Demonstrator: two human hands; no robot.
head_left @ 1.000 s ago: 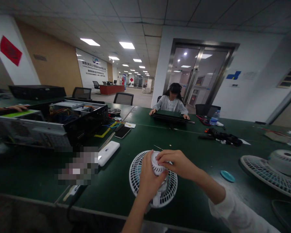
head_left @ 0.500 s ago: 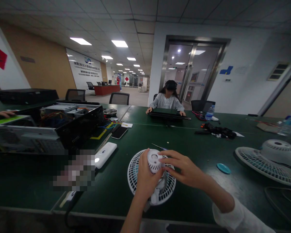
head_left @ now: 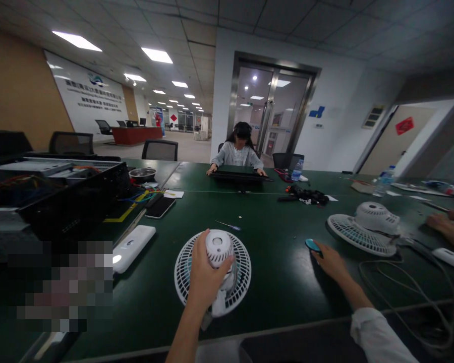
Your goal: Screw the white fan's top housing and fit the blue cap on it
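Observation:
A small white fan (head_left: 243,262) lies face down on the green table, its slotted motor housing (head_left: 218,248) pointing up. My left hand (head_left: 204,277) is wrapped round that housing from the left, thumb on the near side. Off to the right, my right hand (head_left: 332,263) has its fingers closed on the edge of a round blue cap (head_left: 312,245), which is tilted at the tabletop. Behind the fan lies a thin screwdriver (head_left: 230,226) with a blue-tinted handle.
A second white fan (head_left: 363,234) with a cable lies to the right, near another person's hand (head_left: 444,226). To the left are a white power bank (head_left: 135,247), a phone (head_left: 161,207) and an opened computer case (head_left: 79,201). Across the table a person (head_left: 237,154) holds a dark panel (head_left: 240,176).
My right hand has left the fan's housing, reached right and taken hold of the blue cap. The left hand stays on the housing. The view has turned to the right.

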